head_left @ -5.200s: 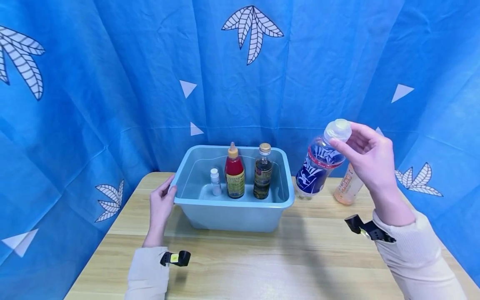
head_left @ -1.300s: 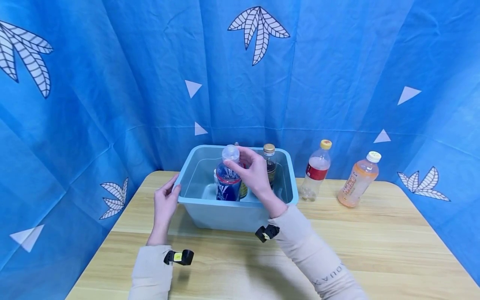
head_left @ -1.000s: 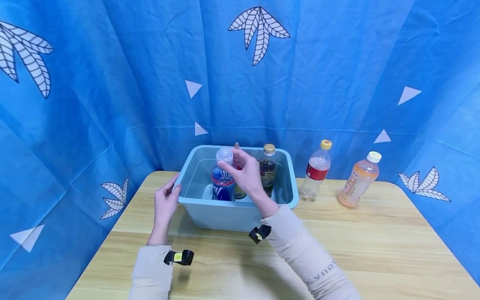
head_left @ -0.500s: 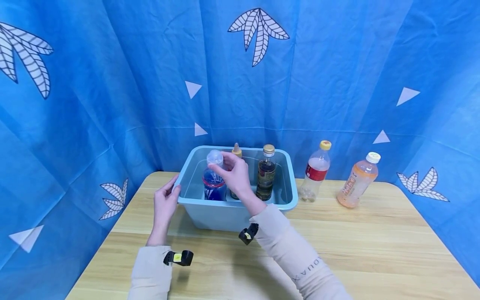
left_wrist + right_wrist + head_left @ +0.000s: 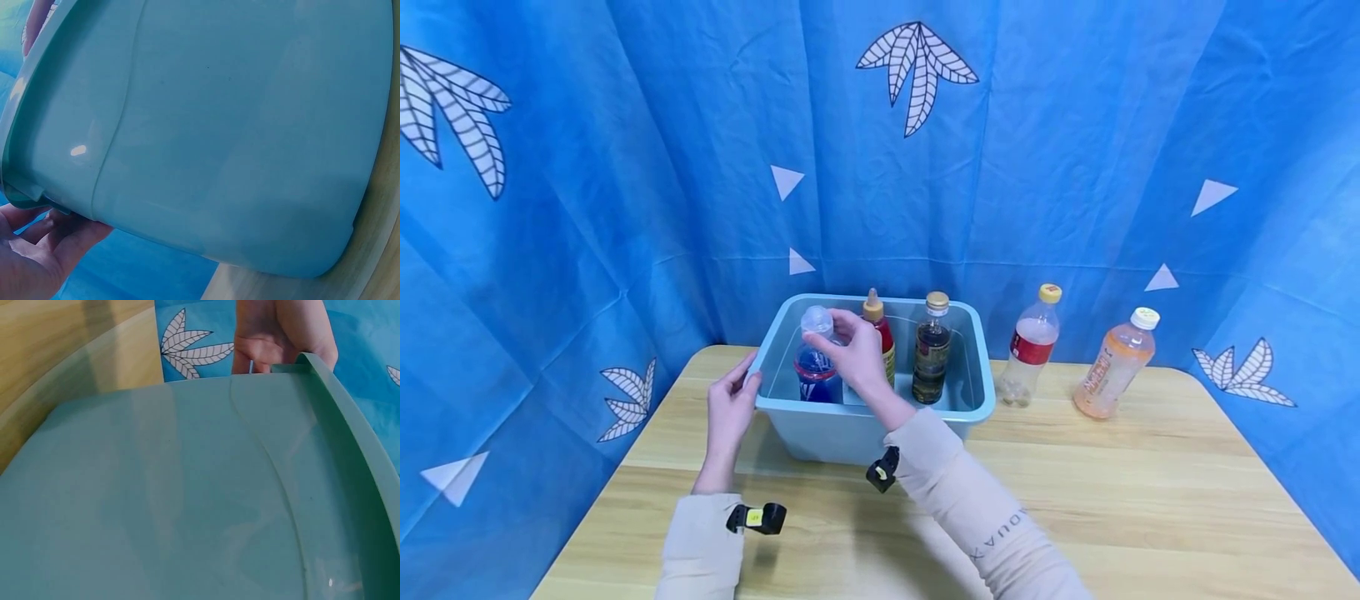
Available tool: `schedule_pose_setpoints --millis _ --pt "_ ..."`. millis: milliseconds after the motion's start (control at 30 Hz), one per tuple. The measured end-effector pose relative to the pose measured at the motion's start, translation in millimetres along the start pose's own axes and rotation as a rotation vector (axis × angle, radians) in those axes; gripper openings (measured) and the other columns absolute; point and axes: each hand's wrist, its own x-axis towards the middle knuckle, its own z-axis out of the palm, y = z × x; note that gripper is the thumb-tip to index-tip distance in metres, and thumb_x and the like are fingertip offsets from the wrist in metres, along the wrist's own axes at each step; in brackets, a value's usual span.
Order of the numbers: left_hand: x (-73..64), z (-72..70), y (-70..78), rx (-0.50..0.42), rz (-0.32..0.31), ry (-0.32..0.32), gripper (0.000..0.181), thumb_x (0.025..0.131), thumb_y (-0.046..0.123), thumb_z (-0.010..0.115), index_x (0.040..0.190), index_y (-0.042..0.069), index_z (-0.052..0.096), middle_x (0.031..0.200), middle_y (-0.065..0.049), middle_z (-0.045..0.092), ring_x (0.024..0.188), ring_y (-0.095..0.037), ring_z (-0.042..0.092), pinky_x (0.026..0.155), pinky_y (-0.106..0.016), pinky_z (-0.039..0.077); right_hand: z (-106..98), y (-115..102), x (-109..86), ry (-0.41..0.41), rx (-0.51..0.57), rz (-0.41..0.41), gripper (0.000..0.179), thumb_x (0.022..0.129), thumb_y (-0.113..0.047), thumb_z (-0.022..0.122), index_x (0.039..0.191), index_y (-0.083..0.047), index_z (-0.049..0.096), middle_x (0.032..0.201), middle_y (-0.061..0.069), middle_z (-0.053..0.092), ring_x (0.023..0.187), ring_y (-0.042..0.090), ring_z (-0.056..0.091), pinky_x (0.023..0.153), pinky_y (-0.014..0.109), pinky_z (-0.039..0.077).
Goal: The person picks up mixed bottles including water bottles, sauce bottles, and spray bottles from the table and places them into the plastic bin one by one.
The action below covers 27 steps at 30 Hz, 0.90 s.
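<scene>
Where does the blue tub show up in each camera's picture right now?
Head: the blue tub stands on the table, just below the picture's centre.
Left wrist: its wall fills most of the picture, rim at the left.
Right wrist: its wall spans the lower part, rim at the right.
Shared landmark: the left hand gripping its rim.

pale beige sleeves [image 5: 702,546], black wrist straps [image 5: 736,518], yellow tags [image 5: 754,517], dark lettering [image 5: 997,534]
</scene>
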Motion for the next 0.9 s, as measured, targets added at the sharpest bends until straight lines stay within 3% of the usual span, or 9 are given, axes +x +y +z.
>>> schedule_pose_setpoints --millis 100,200,233,433,567,667,800,867,900 --pt "5.3 3.2 -16.1 0.035 0.015 0.03 0.041 0.084 0.051 0.049 0.124 0.039 0.049 0.122 0.012 0.052 0.102 -0.012 0.055 0.081 -0.033 0.048 4.0 0.3 0.1 0.003 -0.016 0.011 0.044 0.075 -0.034 0.069 0.114 -0.019 0.058 0.11 -0.006 0.059 0.101 0.008 0.054 0.087 0.021 0.043" --pt "4.4 2.5 -13.0 0.004 0.005 0.022 0.041 0.084 0.049 0.05 0.124 0.037 0.05 0.123 0.01 0.051 0.104 -0.013 0.054 0.082 -0.03 0.047 7.6 0.5 0.0 0.004 -0.03 0.018 0.044 0.075 -0.034 0.069 0.114 -0.018 0.058 0.111 -0.005 0.059 0.102 0.008 0.054 0.087 0.022 0.043" --pt "-4.2 -1.2 5.3 -0.043 -0.001 -0.007 0.039 0.087 0.042 0.05 0.125 0.032 0.05 0.125 0.006 0.051 0.105 -0.016 0.054 0.084 -0.031 0.046 8.6 0.3 -0.1 0.004 -0.037 0.021 0.044 0.075 -0.033 0.069 0.114 -0.018 0.058 0.111 -0.005 0.059 0.102 0.008 0.054 0.086 0.022 0.043" --pt "-19.7 -7.4 44.2 -0.05 -0.061 -0.047 0.039 0.087 0.041 0.051 0.125 0.032 0.05 0.126 0.003 0.05 0.107 -0.015 0.053 0.083 -0.022 0.044 12.9 -0.3 -0.6 0.001 -0.072 0.045 0.044 0.075 -0.033 0.07 0.115 -0.018 0.057 0.112 -0.005 0.059 0.102 0.009 0.054 0.086 0.023 0.044" --pt "-23.1 -10.0 57.3 -0.116 -0.07 -0.066 0.041 0.088 0.035 0.053 0.127 0.026 0.049 0.13 -0.003 0.047 0.111 -0.021 0.05 0.087 -0.03 0.044 14.4 1.4 -0.7 -0.003 -0.085 0.055 0.045 0.075 -0.033 0.07 0.115 -0.018 0.057 0.112 -0.005 0.059 0.102 0.009 0.054 0.085 0.023 0.044" --pt "-17.1 -8.5 43.2 -0.116 -0.051 -0.06 0.041 0.088 0.033 0.054 0.128 0.024 0.049 0.13 -0.005 0.047 0.111 -0.024 0.05 0.087 -0.036 0.043 15.2 3.7 -0.5 -0.012 -0.093 0.051 0.045 0.075 -0.034 0.069 0.115 -0.018 0.057 0.113 -0.005 0.059 0.102 0.009 0.054 0.086 0.023 0.044" --pt "-0.2 -0.1 -3.5 -0.006 -0.004 -0.001 0.043 0.085 0.047 0.05 0.126 0.035 0.049 0.125 0.006 0.051 0.105 -0.016 0.054 0.08 -0.027 0.047 15.7 6.0 -0.5 -0.022 -0.096 0.039 0.045 0.075 -0.034 0.069 0.115 -0.017 0.056 0.113 -0.004 0.059 0.102 0.01 0.054 0.087 0.025 0.044" --pt "-0.1 -0.2 -4.8 -0.039 0.017 -0.001 0.043 0.085 0.045 0.052 0.126 0.033 0.05 0.124 0.004 0.052 0.104 -0.016 0.054 0.079 -0.025 0.048 15.9 6.4 -0.7 -0.025 -0.099 0.036 0.045 0.075 -0.034 0.069 0.115 -0.017 0.056 0.113 -0.004 0.059 0.102 0.01 0.054 0.087 0.025 0.044" --pt "-8.2 -2.5 14.8 -0.08 0.022 -0.021 0.04 0.087 0.039 0.053 0.126 0.029 0.051 0.124 0.002 0.052 0.104 -0.017 0.055 0.079 -0.025 0.048 16.1 6.3 -0.8 -0.026 -0.104 0.035 0.045 0.075 -0.034 0.069 0.115 -0.017 0.056 0.112 -0.004 0.059 0.102 0.01 0.054 0.086 0.025 0.044"
